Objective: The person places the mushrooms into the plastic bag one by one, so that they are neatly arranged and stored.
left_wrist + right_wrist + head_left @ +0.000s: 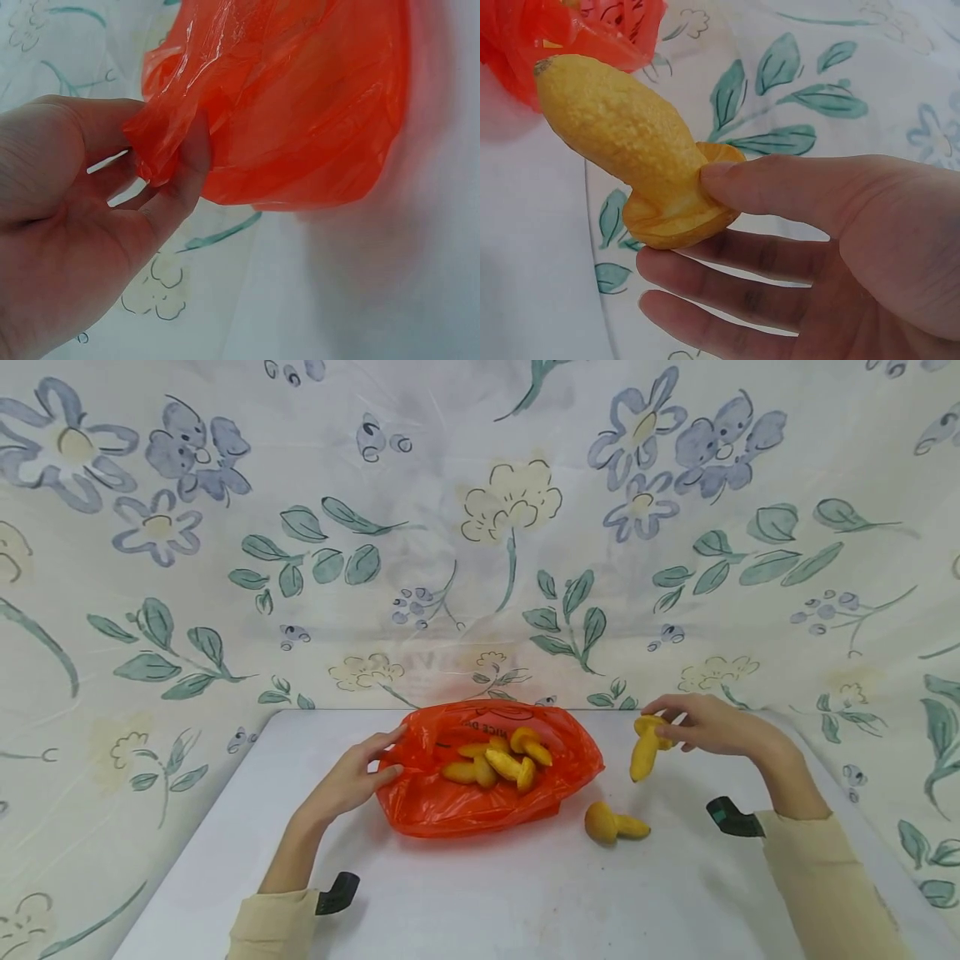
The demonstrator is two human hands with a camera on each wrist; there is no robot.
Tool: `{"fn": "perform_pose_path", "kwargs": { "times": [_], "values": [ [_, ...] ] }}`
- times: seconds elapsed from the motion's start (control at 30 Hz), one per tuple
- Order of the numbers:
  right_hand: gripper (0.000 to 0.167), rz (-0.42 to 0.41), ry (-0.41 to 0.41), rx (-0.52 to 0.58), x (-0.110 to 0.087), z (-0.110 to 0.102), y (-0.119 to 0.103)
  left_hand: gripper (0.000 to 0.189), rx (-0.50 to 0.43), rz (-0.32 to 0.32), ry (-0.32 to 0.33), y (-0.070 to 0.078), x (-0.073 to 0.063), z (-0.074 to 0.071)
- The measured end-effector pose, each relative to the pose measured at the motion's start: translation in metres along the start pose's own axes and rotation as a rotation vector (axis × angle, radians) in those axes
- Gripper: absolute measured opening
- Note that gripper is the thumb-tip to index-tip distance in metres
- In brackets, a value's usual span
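A red plastic bag (465,814) lies open on the white table, with several yellow mushrooms (504,765) inside it. My left hand (348,787) pinches the bag's left edge between thumb and fingers; the left wrist view shows the gathered plastic (161,142) in its grip. To the right of the bag, above the table, my right hand (701,724) holds a yellow mushroom (643,755) by its cap, stem pointing down. In the right wrist view the thumb presses the cap of this mushroom (622,127), fingers beneath. Another mushroom (611,823) lies on the table below it.
The white table (480,902) extends under and in front of the bag. A flower-patterned cloth (450,568) hangs behind and along both sides. Black devices are strapped at the left wrist (339,893) and the right wrist (733,818).
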State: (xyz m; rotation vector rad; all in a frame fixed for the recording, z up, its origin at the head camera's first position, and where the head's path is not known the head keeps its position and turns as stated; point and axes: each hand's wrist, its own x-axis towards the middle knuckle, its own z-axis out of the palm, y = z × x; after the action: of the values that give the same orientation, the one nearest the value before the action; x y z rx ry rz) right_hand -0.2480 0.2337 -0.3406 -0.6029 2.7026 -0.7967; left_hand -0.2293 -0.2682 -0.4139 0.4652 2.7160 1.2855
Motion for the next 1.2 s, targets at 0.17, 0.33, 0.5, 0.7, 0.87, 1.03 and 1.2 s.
{"fn": "perform_pose_path", "kwargs": {
  "times": [0.17,0.33,0.5,0.7,0.87,1.03,1.2],
  "values": [
    [0.037,0.017,0.001,-0.031,0.003,-0.004,-0.010,0.062,0.009,0.020,0.002,0.000,0.000,0.000],
    [0.037,0.013,-0.001,-0.045,0.009,-0.008,-0.020,0.062,0.012,0.019,0.003,0.000,0.000,0.000],
    [0.035,-0.012,-0.009,-0.042,0.017,-0.010,-0.029,0.062,0.011,0.012,-0.001,0.000,0.000,0.000],
    [0.035,-0.033,-0.027,-0.024,0.027,-0.011,-0.039,0.061,0.002,0.002,-0.002,-0.001,0.000,0.001],
    [0.033,-0.053,-0.047,-0.014,0.037,-0.009,-0.047,0.061,0.001,0.034,-0.004,0.000,0.000,-0.001],
    [0.032,-0.076,-0.065,-0.012,0.048,-0.004,-0.052,0.060,-0.011,0.056,-0.007,0.002,-0.002,-0.002],
    [0.036,-0.082,-0.079,0.001,0.057,0.002,-0.057,0.060,-0.014,0.059,-0.004,0.005,-0.003,-0.002]
  ]
}}
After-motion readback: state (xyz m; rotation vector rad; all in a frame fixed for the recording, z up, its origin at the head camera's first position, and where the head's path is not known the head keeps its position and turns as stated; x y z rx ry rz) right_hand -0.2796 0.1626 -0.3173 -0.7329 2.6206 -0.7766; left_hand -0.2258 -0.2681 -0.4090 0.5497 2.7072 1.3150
